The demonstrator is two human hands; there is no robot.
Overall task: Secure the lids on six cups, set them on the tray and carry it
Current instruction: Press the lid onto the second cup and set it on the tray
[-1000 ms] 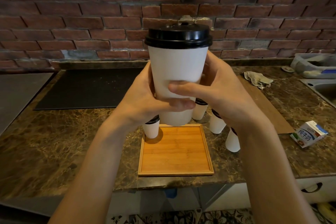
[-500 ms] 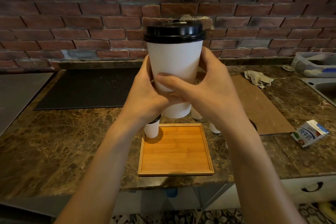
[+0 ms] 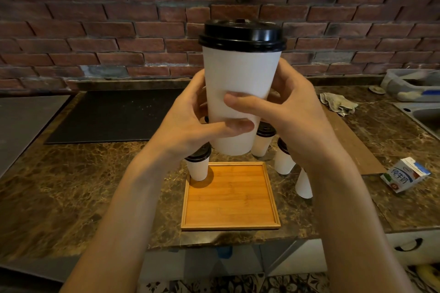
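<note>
L hand [image 3: 190,126] & R hand [image 3: 292,121] wrap 1 white paper cup [image 3: 240,83], black plastic lid [image 3: 241,34] on. Below them: square wooden tray [image 3: 229,197], 4 other white cups [image 3: 283,162] beside it. Early stage, I'd say; loading + carry not yet done.

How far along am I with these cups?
Done: one cup, lidded, seems to stand on the far-left corner of the tray. In hand: left hand and right hand grip a second lidded cup above it. Left: three cups beside it to place, then carrying. No sixth shows.
</note>
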